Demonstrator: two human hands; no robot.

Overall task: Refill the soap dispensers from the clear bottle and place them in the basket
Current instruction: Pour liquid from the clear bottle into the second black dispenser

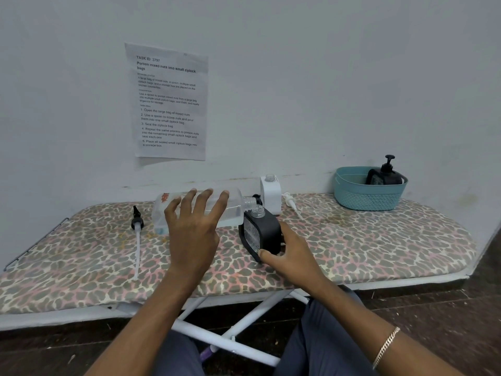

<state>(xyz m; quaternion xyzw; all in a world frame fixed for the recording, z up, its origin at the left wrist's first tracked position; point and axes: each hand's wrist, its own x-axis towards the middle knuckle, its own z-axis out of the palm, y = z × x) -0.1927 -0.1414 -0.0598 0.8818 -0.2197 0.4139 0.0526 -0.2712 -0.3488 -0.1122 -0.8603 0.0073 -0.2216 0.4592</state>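
My left hand [192,226] grips the clear bottle [233,204] and holds it on its side, its open mouth just above the neck of a black soap dispenser [264,232]. A little clear liquid lies along the bottle's lower side. My right hand [292,253] holds the black dispenser at its lower right corner, tilted on the board, with its pump off. A white dispenser [271,194] stands open behind it by the wall. The teal basket [366,196] at the back right holds another black dispenser [385,175] with its pump on.
A black pump head with a long white tube [137,223] lies on the left of the leopard-print ironing board [379,245]. A white pump [291,203] lies beside the white dispenser. A small black cap [256,198] sits behind the bottle's mouth. A printed sheet [170,101] hangs on the wall.
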